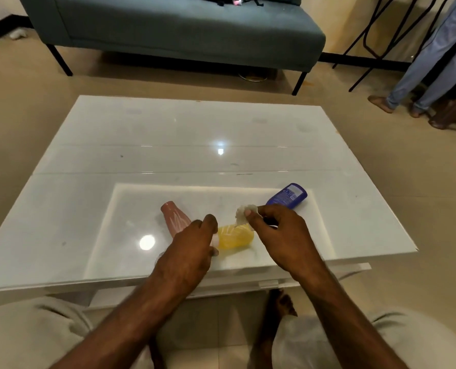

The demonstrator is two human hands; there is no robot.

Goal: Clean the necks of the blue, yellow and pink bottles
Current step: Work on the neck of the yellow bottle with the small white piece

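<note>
Nearest, the left grip (190,245) is curled round the left end of the yellow bottle (236,237), which lies on its side on the desk (168,129). That end is mostly hidden under the fingers. It is probably the neck, held to keep the bottle from rolling while it is wiped.

Just right of it, the right grip (277,230) hangs above the bottle with thumb and fingers pinching a crumpled white tissue (244,214). The tissue is lifted clear of the plastic, so I judge a wipe is about to start or has paused.

The pink bottle (175,219) lies on its side a little farther left, partly behind the left grip. The blue bottle (288,195) lies tipped over farther right, beyond the right grip, within easy reach.

Beyond the desk stand a grey sofa (184,27) and, far right, a person's legs (421,62).
</note>
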